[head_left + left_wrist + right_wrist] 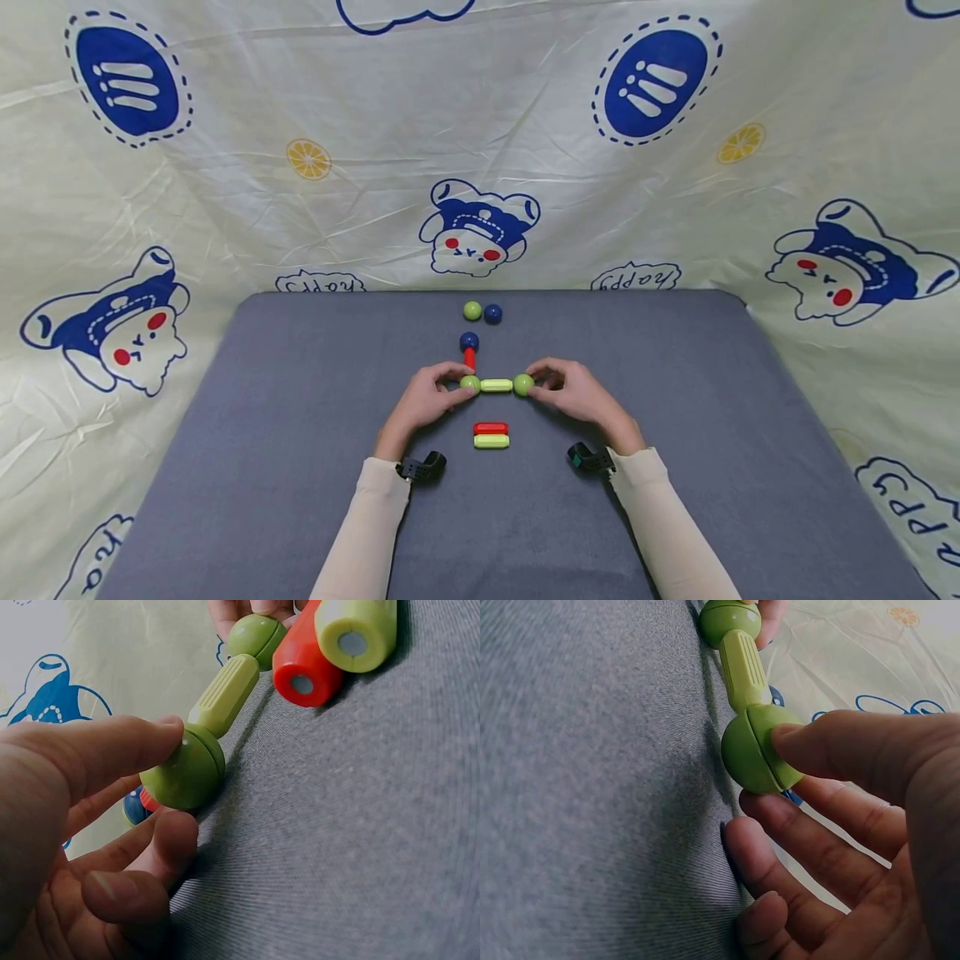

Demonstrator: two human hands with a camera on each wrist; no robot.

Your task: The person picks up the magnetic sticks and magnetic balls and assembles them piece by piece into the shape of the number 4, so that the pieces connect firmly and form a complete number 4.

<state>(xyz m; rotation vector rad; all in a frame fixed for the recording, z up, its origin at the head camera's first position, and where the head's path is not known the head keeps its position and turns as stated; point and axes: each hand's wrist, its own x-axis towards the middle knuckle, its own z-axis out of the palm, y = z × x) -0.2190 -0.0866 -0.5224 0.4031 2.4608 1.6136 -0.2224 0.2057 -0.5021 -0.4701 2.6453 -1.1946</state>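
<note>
A light green rod point(496, 386) joins two green balls end to end on the table. My left hand point(430, 397) pinches the left green ball point(187, 769) between thumb and fingers. At the other end, the right green ball point(757, 750) is pinched by my right hand point(576, 390). From the left ball a red rod point(469, 359) runs away from me to a blue ball point(469, 341). Nearer to me, a loose red rod point(491, 428) and a loose light green rod point(491, 442) lie side by side; magnet-like grey discs show on their ends in the left wrist view.
A loose green ball point(472, 311) and a blue ball point(492, 314) sit near the far edge of the grey cloth-covered table point(300, 500). A printed white sheet point(525, 108) hangs behind and around it. Each wrist wears a black camera strap point(423, 468).
</note>
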